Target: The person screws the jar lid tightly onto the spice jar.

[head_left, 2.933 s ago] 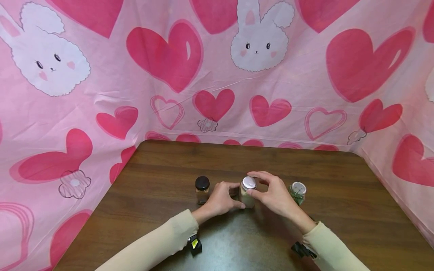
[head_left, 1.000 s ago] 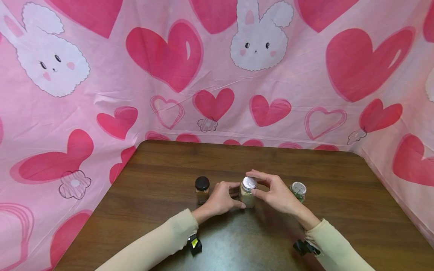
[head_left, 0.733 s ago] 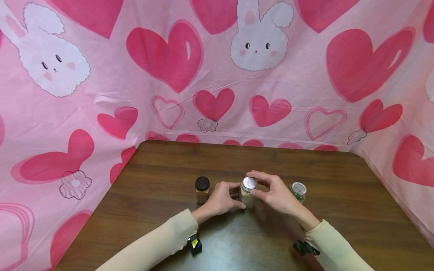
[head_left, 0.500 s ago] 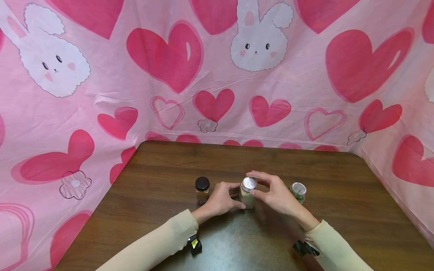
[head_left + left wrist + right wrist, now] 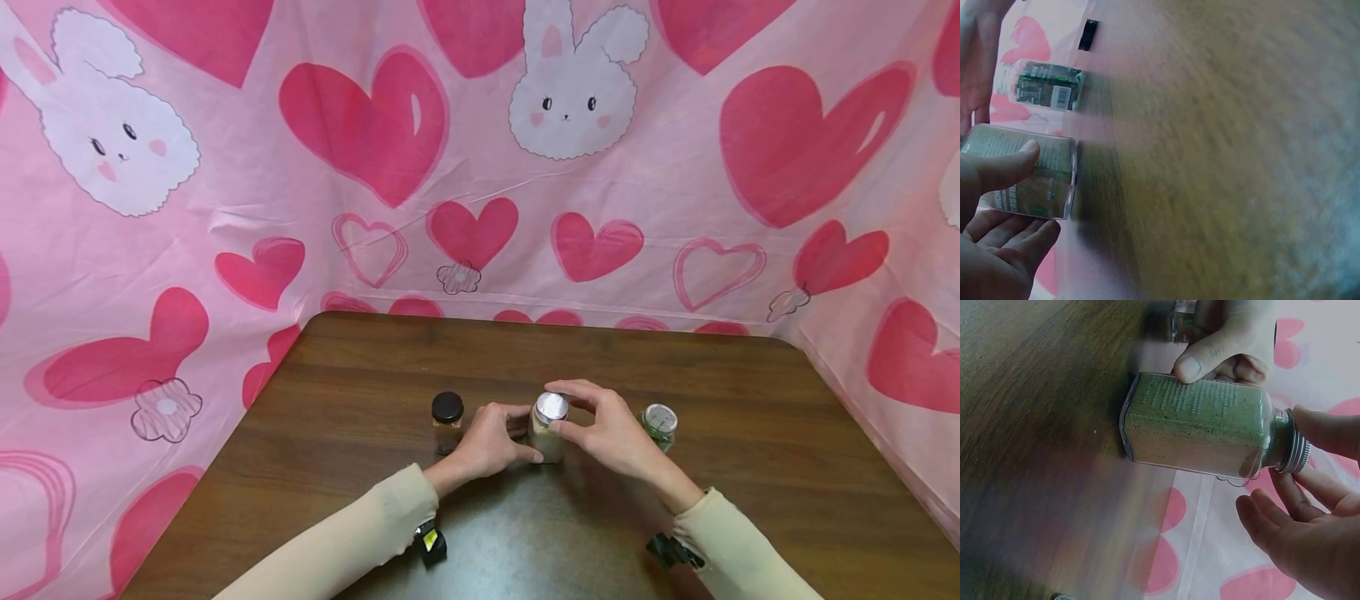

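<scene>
In the head view a glass spice jar [image 5: 547, 447] stands upright on the table, filled with a pale greenish-tan powder. The left hand [image 5: 491, 439] grips its body, thumb on the near side. At the top, the right hand [image 5: 611, 429] pinches the rim of the silver screw lid [image 5: 552, 407] between thumb and fingers. The right wrist view shows the lid [image 5: 1296, 450] sitting on the jar's neck, with the thumb on one side and fingertips on the other. White print covers the glass body [image 5: 1197, 419]. In the left wrist view the left thumb [image 5: 1007, 165] lies across the jar.
A spice jar with a black cap [image 5: 447, 407] stands left of the left hand. Behind the right wrist is a jar of green herbs with a silver lid [image 5: 661, 417]. The brown wooden table [image 5: 390, 358] meets a pink heart-patterned cloth [image 5: 480, 167] at its back and sides.
The right hand shifts slightly away and back at the lid, its thumb now a little further left than one second ago. The left hand and the jar's body stay in place.
</scene>
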The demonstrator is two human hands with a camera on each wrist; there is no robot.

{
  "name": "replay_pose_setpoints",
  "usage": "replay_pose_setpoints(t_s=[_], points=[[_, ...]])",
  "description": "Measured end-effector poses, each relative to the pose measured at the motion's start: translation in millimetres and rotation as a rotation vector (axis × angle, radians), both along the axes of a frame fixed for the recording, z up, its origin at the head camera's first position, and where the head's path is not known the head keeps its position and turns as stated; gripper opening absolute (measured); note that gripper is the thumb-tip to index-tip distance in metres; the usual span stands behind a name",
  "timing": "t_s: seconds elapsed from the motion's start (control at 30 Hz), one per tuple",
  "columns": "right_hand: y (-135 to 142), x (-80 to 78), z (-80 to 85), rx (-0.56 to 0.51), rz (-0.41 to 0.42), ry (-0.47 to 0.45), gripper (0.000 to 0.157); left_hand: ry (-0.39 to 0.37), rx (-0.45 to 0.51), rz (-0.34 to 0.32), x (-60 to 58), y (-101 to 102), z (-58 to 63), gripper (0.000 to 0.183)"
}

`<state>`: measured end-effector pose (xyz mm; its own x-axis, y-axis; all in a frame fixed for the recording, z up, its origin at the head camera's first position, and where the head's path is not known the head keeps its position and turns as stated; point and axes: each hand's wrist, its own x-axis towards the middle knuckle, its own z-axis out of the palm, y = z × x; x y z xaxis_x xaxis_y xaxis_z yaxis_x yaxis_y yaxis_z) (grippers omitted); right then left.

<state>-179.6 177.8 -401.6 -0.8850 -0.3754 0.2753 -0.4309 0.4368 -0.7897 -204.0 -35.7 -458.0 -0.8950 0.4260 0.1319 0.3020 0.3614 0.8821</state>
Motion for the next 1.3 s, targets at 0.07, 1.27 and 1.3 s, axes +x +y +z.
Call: replay_pose_setpoints(t_s=[0.07, 1.27, 1.3], points=[[0, 0.4, 0.4, 0.011, -0.007, 0.007, 0.045, 0.0, 0.002, 0.002, 0.3, 0, -0.3, 0.067], [11, -7.8, 2.9, -0.124, 0.239, -0.185, 0.057, -0.018, -0.02, -0.007, 0.1, -2, 2.0, 0.069], [11, -7.8, 3.0, -0.124, 0.236, -0.187, 0.057, -0.016, -0.021, -0.007, 0.0, -2, 1.8, 0.069]])
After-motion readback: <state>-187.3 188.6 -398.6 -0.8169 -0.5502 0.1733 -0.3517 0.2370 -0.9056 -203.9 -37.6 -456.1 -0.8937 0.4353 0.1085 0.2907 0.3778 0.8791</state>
